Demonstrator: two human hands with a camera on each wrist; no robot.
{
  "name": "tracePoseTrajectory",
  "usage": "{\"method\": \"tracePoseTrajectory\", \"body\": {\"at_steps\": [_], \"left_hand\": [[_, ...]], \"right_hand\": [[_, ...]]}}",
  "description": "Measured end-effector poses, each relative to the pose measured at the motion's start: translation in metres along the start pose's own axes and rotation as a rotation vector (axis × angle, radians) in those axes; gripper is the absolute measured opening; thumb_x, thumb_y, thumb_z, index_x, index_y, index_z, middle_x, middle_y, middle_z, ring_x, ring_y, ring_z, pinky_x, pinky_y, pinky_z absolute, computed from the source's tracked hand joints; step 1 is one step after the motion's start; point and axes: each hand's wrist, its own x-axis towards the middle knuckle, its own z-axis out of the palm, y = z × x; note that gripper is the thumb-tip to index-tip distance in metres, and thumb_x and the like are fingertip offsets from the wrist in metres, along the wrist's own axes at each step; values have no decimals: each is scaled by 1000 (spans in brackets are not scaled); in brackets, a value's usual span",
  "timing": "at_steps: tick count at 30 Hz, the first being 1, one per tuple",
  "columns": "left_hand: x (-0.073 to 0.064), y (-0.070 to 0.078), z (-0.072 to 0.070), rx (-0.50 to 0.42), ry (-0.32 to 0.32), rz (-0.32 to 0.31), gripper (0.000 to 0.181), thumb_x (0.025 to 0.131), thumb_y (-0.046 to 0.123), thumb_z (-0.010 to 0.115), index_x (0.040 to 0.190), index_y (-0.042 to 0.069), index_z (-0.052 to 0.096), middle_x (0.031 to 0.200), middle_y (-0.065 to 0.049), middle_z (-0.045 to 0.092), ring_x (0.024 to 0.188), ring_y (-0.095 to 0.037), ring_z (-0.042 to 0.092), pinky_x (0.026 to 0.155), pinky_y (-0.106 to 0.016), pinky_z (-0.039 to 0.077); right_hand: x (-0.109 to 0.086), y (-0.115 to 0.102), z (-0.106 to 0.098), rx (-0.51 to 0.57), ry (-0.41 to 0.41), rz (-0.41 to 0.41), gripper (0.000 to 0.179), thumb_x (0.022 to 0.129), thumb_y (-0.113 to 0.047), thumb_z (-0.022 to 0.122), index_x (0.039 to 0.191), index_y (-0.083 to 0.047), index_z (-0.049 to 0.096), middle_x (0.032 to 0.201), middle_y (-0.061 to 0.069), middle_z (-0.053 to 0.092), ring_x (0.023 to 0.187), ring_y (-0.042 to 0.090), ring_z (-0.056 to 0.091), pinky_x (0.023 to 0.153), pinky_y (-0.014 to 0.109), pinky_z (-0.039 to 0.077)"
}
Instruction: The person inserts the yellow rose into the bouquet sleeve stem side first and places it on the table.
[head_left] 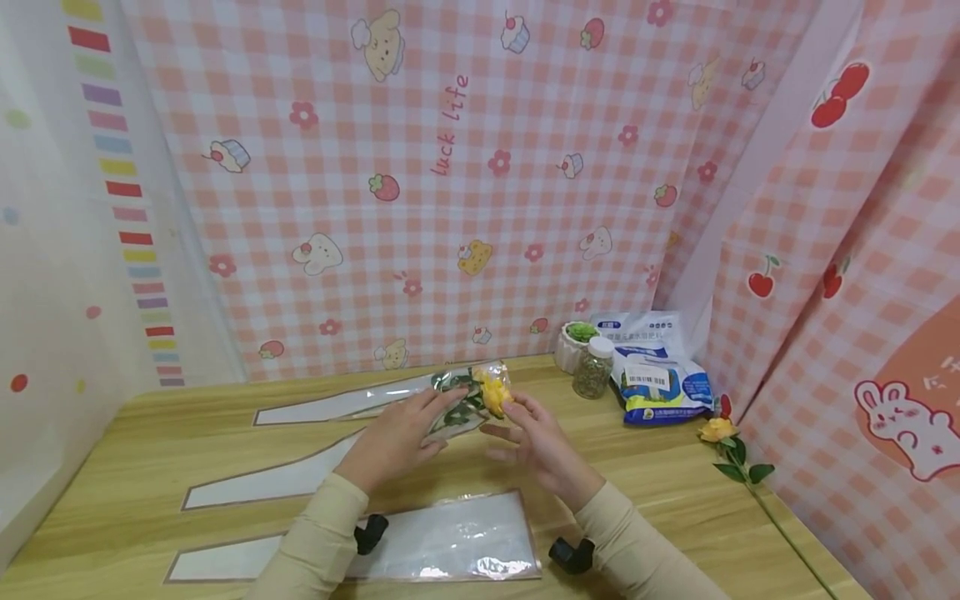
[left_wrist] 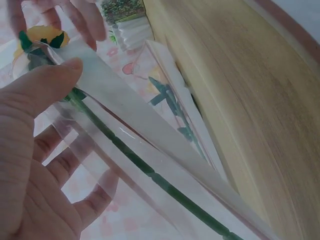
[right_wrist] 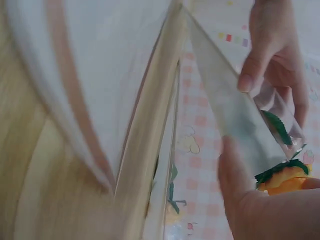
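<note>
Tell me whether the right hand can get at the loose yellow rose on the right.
Probably yes: bare tabletop lies between the right hand and the loose rose, with the blue bag behind that path. The hand would first have to leave the sleeved rose, though.

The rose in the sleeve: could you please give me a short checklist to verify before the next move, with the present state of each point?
1. Stem inside the sleeve: ok, it shows through.
2. Bloom at the sleeve's wide end: ok.
3. Left hand holding the sleeve: ok, thumb in front, fingers behind.
4. Right hand gripping the bloom: cannot tell, it is close but contact is unclear.
5. Front sleeve flat on the table: ok.
6. Other rose sleeved: not ok, it lies bare.
</note>
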Motion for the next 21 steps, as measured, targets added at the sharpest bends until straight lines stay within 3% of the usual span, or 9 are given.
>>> {"method": "tracePoseTrajectory", "body": {"at_steps": [3, 6, 14, 21], "left_hand": [[0, -1, 2, 0, -2, 3, 85, 85, 19, 84, 156, 24, 39, 123, -8, 63, 100, -28, 69, 88, -46, 59], [0, -2, 4, 16, -7, 8, 87, 84, 20, 85, 157, 25, 36, 123, -8, 63, 99, -28, 69, 87, -46, 59], [-1, -1, 3, 30, -33, -4, 91, 86, 26, 83, 159, 27, 30, 126, -12, 63, 102, -28, 68, 90, -51, 57], [-1, 0, 1, -82, -84, -96, 106, 84, 23, 85, 164, 29, 16, 144, -15, 56, 125, -33, 59, 106, -53, 47]], "right_hand": [[0, -1, -4, 115, -53, 55, 40, 108, -18, 47, 144, -3, 37, 135, 14, 52, 123, 37, 60, 103, 53, 49], [0, -3, -5, 189, -56, 76, 32, 108, -11, 47, 138, -2, 41, 131, 13, 54, 117, 29, 64, 105, 46, 49], [3, -5, -4, 203, -21, 81, 38, 107, -7, 47, 142, 5, 37, 127, 15, 55, 106, 19, 68, 104, 33, 50], [3, -5, -4, 203, -5, 73, 43, 107, -5, 46, 145, 9, 33, 127, 17, 55, 105, 18, 68, 105, 31, 49]]}}
